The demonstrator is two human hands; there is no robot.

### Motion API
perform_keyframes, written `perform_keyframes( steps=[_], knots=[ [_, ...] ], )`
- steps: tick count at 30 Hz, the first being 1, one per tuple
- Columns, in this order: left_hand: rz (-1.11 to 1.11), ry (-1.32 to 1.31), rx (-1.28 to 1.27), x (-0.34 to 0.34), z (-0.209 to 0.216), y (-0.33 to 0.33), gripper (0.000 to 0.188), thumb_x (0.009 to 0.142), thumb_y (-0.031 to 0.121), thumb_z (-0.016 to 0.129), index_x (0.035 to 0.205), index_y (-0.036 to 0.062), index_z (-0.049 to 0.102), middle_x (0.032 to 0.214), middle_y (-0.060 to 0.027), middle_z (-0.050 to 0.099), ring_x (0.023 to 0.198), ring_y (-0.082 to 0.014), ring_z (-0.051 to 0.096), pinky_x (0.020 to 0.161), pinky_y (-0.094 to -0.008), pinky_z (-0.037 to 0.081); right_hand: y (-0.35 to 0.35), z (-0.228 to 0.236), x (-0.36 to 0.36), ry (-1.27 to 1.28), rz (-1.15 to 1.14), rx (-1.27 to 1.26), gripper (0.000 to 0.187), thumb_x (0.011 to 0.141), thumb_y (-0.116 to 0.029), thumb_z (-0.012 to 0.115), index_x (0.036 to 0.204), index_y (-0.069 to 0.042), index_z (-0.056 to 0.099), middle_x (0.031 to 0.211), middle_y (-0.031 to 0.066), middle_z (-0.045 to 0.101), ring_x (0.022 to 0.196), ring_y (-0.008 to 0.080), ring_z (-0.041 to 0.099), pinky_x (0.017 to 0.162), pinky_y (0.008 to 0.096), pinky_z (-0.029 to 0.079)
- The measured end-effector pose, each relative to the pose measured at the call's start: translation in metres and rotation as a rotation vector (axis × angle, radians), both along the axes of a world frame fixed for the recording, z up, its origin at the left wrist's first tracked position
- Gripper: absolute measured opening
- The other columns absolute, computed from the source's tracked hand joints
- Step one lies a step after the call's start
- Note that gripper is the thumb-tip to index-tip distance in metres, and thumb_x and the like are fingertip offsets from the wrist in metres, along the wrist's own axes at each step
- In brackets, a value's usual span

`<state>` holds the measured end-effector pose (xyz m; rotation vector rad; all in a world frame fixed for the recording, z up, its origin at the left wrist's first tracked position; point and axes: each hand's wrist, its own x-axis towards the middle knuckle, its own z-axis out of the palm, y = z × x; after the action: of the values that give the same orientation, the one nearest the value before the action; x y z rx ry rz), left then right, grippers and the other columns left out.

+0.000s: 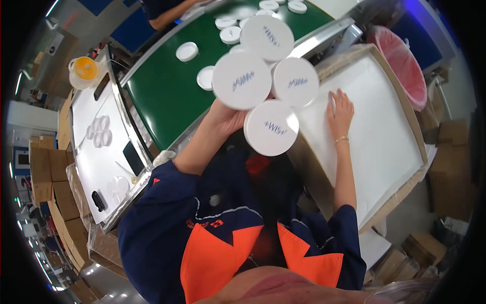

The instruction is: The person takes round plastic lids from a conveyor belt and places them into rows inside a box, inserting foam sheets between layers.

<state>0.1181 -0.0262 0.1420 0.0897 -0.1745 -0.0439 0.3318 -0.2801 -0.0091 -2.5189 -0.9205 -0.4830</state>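
My left hand is raised over the front edge of the green belt, its fingers closed on several white round lids. They fan out in a cluster with blue marks on their flat faces, and they hide most of the fingers. On the right, my right hand lies with fingers stretched out on the white sheet in a large cardboard box. Nothing shows in that hand. More white lids rest on the green belt, several bunched toward its far end.
At left, a white-topped table bears clear rings, a dark phone-like slab and a small black object. A jug with an orange lid stands behind. Beyond the box is a pink-lined bin. Another person's arm reaches in far away.
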Motion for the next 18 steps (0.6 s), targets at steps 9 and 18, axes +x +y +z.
perform_keyframes(
  steps=[9, 18],
  knots=[
    [-0.04, -0.031, -0.08, 0.026, 0.005, -0.03, 0.041, 0.099, 0.023, 0.052, 0.128, -0.0058, 0.047, 0.123, -0.0228, 0.057, 0.11, -0.0324, 0.062, 0.094, -0.0455, 0.056, 0.002, -0.002, -0.002, 0.009, -0.032, 0.027, 0.035, 0.092, -0.02, 0.054, 0.127, -0.019, 0.056, 0.143, 0.0044, 0.046, 0.135, 0.026, 0.038, 0.115, 0.0472, 0.021],
    [-0.137, 0.0, -0.198, 0.037, 0.005, -0.036, 0.044, 0.1, 0.026, 0.051, 0.13, -0.0057, 0.045, 0.125, -0.0232, 0.056, 0.112, -0.0328, 0.061, 0.095, -0.0466, 0.055, 0.001, -0.006, 0.005, 0.04, -0.037, -0.013, 0.034, 0.091, -0.02, 0.055, 0.125, -0.017, 0.057, 0.143, 0.0042, 0.046, 0.135, 0.0254, 0.038, 0.115, 0.0471, 0.021]
  ],
)
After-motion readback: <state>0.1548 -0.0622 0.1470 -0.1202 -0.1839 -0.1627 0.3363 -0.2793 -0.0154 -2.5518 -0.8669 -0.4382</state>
